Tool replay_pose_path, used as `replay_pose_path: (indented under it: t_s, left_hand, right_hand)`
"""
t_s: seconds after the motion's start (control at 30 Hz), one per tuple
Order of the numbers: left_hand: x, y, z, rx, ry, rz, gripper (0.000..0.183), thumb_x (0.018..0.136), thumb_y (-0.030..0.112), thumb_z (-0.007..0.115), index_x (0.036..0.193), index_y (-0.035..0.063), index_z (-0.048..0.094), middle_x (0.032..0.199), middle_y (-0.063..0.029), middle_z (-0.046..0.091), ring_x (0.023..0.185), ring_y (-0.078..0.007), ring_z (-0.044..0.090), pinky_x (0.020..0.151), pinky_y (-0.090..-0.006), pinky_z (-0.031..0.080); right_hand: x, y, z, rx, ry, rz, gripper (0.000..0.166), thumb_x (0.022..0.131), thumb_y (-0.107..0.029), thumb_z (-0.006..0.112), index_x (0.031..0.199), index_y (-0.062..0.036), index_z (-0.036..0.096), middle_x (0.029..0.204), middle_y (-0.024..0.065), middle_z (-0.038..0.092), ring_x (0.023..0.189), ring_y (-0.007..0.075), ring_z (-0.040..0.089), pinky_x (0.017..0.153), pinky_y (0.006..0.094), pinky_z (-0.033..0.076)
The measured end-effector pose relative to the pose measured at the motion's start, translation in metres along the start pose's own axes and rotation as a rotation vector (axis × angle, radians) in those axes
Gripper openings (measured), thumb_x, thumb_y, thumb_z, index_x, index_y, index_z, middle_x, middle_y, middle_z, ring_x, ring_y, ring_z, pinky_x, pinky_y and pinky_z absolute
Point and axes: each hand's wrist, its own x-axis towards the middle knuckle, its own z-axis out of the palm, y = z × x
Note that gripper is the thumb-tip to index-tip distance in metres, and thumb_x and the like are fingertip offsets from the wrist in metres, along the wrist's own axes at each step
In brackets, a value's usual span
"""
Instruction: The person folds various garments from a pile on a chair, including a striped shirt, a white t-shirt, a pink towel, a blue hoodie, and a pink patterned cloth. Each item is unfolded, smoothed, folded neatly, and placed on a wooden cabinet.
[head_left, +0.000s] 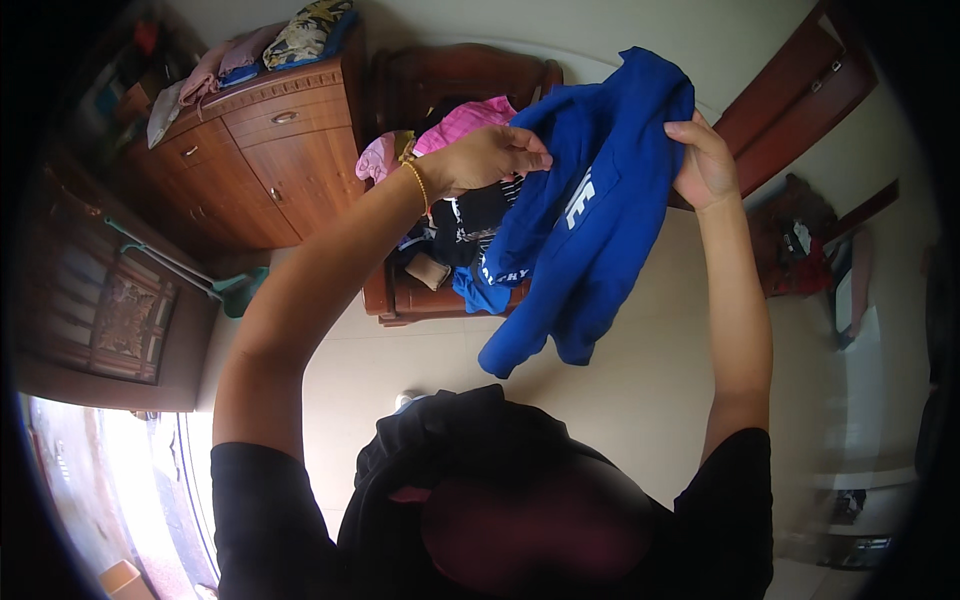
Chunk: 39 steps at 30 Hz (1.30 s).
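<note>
A blue garment (592, 225) with white printed lettering hangs in the air before me, bunched in folds, its lower ends dangling free above the floor. My right hand (705, 161) grips its upper right edge, thumb toward me and the other fingers mostly behind the cloth. At the garment's left side my left hand (495, 157), with a beaded gold bracelet at the wrist, pinches the fabric between thumb and fingers. Behind it, a heap of clothes lies on a dark wooden chair (382, 304), including a pink garment (465, 124) and a black one with white print (480, 214).
To the left stands a wooden cabinet (292, 165) with folded textiles (240, 56) on top. A long-handled green dustpan (244, 292) is by the wall. Tiled floor (637, 360) lies below the garment. A dark red door (802, 97) is at the upper right.
</note>
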Motion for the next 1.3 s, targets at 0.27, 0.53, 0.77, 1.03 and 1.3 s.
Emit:
replay_pose_path:
  t_s: [0.27,0.53,0.77,1.03,1.3]
  left_hand:
    - [0.064,0.028,0.026,0.231,0.13,-0.105,0.046,0.085,0.04,0.054,0.113,0.0037,0.052,0.094,-0.0068,0.055,0.085,-0.0151,0.053,0.073,-0.0266,0.047]
    - [0.121,0.047,-0.021,-0.232,0.386,0.373,0.026,0.089,0.025,0.046,0.105,0.0075,0.055,0.094,-0.0108,0.058,0.086,-0.0176,0.054,0.081,-0.0299,0.044]
    - [0.048,0.184,-0.108,0.493,0.582,0.388,0.023,0.088,0.02,0.045,0.097,0.0043,0.06,0.09,-0.0093,0.061,0.08,-0.0178,0.057,0.075,-0.0314,0.048]
    - [-0.024,0.199,-0.085,0.098,0.645,0.114,0.045,0.082,0.038,0.057,0.105,-0.0008,0.058,0.101,-0.0162,0.061,0.088,-0.0212,0.06,0.083,-0.0334,0.047]
    - [-0.058,0.184,-0.101,1.053,0.697,-0.04,0.046,0.075,0.045,0.064,0.098,0.0055,0.066,0.099,-0.0103,0.064,0.088,-0.017,0.058,0.082,-0.027,0.044]
  right_hand:
    - [-0.004,-0.039,-0.028,-0.029,0.077,-0.217,0.037,0.07,-0.002,0.048,0.106,0.0016,0.051,0.1,0.0121,0.059,0.093,0.0225,0.056,0.089,0.0346,0.043]
    - [-0.036,-0.103,-0.097,-0.429,0.165,-0.131,0.028,0.08,0.001,0.043,0.105,0.0027,0.054,0.102,0.0074,0.058,0.091,0.0165,0.055,0.084,0.0287,0.043]
    - [-0.028,-0.087,-0.083,-1.738,0.683,-0.441,0.024,0.085,-0.014,0.046,0.104,-0.0047,0.058,0.085,0.0146,0.064,0.076,0.0249,0.062,0.07,0.0336,0.048]
    - [-0.054,-0.127,-0.097,-2.128,0.68,-0.91,0.029,0.088,-0.036,0.049,0.095,-0.0085,0.058,0.065,0.0136,0.061,0.06,0.0306,0.06,0.054,0.0379,0.047]
    - [-0.031,-0.163,-0.071,-2.194,0.593,-0.877,0.034,0.088,-0.04,0.048,0.103,-0.0121,0.059,0.073,0.0154,0.062,0.069,0.0323,0.061,0.06,0.0394,0.048]
